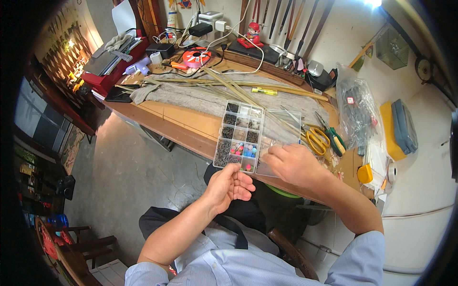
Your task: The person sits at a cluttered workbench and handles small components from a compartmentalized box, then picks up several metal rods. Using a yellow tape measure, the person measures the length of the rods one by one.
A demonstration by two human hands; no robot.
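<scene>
A clear plastic compartment box point(237, 134) lies at the table's front edge, its transparent lid point(286, 123) laid back to the right. Small dark pieces fill several compartments; others hold pink, blue and white beads. My left hand point(229, 187) is palm up at the box's near edge, fingers curled, and I see nothing in it. Over the near part of the lid is my right hand point(286, 161), its fingers bent down and inward; whether they pinch something small is hidden. Long pale strips point(232, 84) run across the grey cloth point(186, 96) behind the box.
Yellow-handled scissors point(317, 141) and green-handled pliers point(336, 141) lie right of the lid. A yellow tape measure point(365, 173) rests at the table's right side. Farther back are a pink ribbon spool point(196, 57), cables, a yellow marker point(264, 91) and a red figurine point(253, 35).
</scene>
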